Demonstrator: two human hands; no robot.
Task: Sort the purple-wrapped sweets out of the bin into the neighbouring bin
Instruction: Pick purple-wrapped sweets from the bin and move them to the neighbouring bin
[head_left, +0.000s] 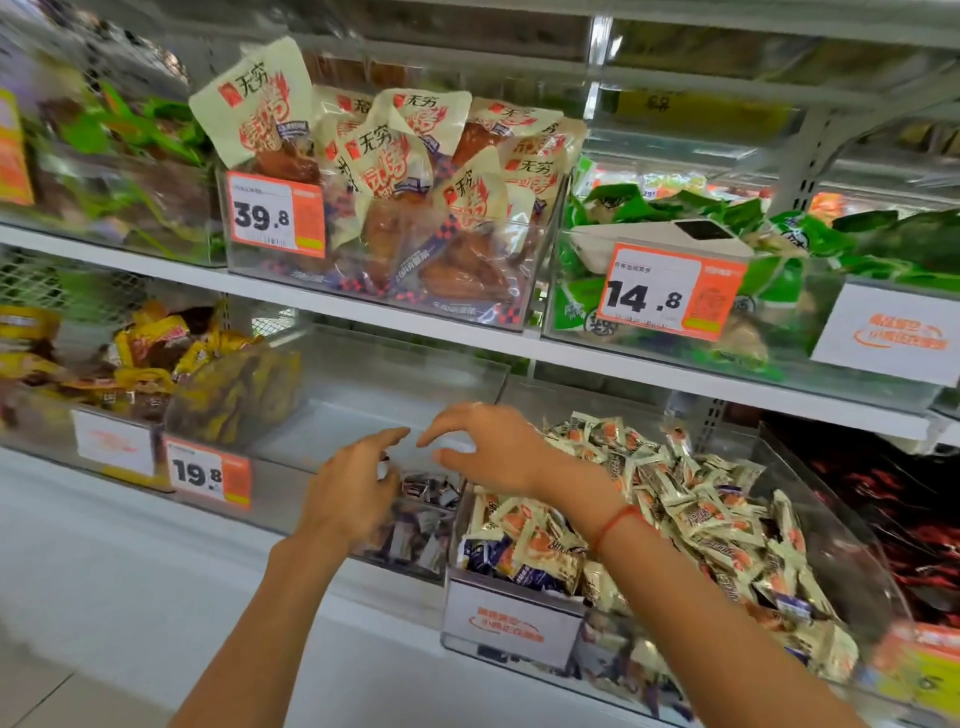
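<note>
Several purple sweets (423, 512) already lie in the left bin (322, 441); a few (485, 553) remain among cream sweets in the right bin (841, 525). Both hands hover there, left hand (353, 486) and right hand (488, 447) loosely spread, apparently holding nothing.

white shop shelves (363, 312), clear snack bins (519, 613) side by side

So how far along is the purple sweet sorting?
Done: a pile of purple-wrapped sweets lies in the left bin. In hand: nothing visible; left hand and right hand hover there. Left: a few purple wrappers remain in the right bin.
</note>
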